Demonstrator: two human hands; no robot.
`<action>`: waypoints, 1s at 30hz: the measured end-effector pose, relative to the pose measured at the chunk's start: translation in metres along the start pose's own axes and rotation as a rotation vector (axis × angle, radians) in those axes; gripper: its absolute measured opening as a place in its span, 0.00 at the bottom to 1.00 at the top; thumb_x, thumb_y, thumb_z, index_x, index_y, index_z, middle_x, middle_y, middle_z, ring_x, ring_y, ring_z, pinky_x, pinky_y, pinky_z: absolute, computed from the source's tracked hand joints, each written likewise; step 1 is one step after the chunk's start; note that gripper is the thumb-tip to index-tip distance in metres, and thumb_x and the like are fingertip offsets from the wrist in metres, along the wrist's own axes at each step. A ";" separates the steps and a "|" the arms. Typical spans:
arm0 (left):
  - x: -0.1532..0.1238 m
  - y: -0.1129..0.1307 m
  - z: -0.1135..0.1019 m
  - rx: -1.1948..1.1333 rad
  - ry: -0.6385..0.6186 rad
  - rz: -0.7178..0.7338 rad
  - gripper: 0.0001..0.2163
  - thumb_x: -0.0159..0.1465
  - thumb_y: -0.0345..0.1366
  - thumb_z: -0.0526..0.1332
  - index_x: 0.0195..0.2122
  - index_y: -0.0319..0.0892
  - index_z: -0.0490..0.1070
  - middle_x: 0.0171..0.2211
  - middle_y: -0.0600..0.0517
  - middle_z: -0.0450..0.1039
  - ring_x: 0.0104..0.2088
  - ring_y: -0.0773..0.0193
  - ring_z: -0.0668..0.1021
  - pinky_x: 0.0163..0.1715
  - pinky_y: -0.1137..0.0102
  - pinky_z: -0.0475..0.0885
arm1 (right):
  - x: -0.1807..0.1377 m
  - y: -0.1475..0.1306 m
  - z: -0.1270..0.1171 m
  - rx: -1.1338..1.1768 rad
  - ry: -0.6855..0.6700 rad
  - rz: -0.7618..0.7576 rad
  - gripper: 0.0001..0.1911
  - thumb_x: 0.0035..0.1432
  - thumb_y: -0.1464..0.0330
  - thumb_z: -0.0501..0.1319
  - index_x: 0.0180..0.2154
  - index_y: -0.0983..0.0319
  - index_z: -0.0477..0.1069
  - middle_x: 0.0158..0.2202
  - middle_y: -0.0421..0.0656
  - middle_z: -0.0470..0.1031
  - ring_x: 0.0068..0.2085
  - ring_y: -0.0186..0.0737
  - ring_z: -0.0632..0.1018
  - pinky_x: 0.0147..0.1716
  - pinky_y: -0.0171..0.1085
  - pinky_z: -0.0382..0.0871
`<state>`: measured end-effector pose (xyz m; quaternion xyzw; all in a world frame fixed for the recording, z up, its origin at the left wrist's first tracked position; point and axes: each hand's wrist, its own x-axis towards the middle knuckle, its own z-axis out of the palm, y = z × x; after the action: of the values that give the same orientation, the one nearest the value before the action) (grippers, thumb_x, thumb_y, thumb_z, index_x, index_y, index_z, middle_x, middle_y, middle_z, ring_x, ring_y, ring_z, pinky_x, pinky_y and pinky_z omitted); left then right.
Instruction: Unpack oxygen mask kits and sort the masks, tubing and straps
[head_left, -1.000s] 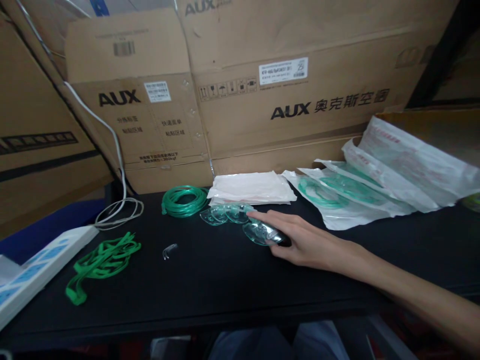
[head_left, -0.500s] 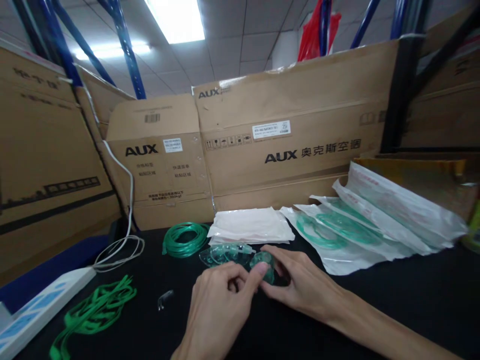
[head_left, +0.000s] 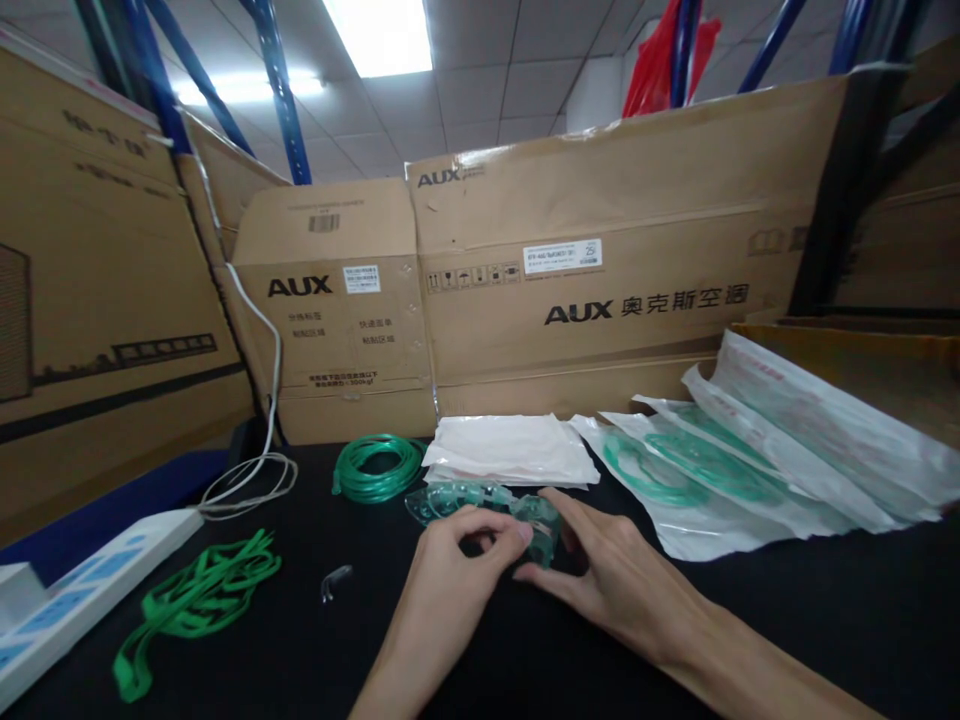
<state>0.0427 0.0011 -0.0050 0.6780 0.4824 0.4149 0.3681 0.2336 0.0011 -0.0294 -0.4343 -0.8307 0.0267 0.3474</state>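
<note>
A clear green plastic oxygen mask is between my two hands above the black table. My right hand grips it from the right, fingers behind and thumb below. My left hand pinches at its left side with thumb and forefinger; a small part there is hidden by the fingertips. Just behind my left hand lie more clear green masks, nested in a row. Left of my left hand are a few small clear or metallic pieces, too small to name.
A coil of green tubing and a stack of white packets lie at the back. Packaged green tubing in white pouches spreads to the right. Green elastic straps and a white power strip are left. Cardboard boxes wall the back.
The view has shifted slightly, so the surroundings sit further right. The mask has turned a little in my right hand, and my left thumb and forefinger have drawn closer together at its edge.
</note>
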 end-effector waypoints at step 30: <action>0.003 -0.011 -0.009 -0.186 -0.228 0.065 0.17 0.66 0.44 0.60 0.50 0.39 0.75 0.35 0.49 0.77 0.24 0.68 0.74 0.21 0.75 0.69 | 0.011 -0.007 -0.011 0.628 -0.190 0.244 0.16 0.65 0.61 0.61 0.51 0.62 0.75 0.44 0.43 0.80 0.45 0.43 0.78 0.47 0.39 0.70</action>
<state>0.0315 0.0074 -0.0108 0.6991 0.3744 0.3897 0.4682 0.2310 0.0017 -0.0130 -0.3981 -0.7524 0.3625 0.3794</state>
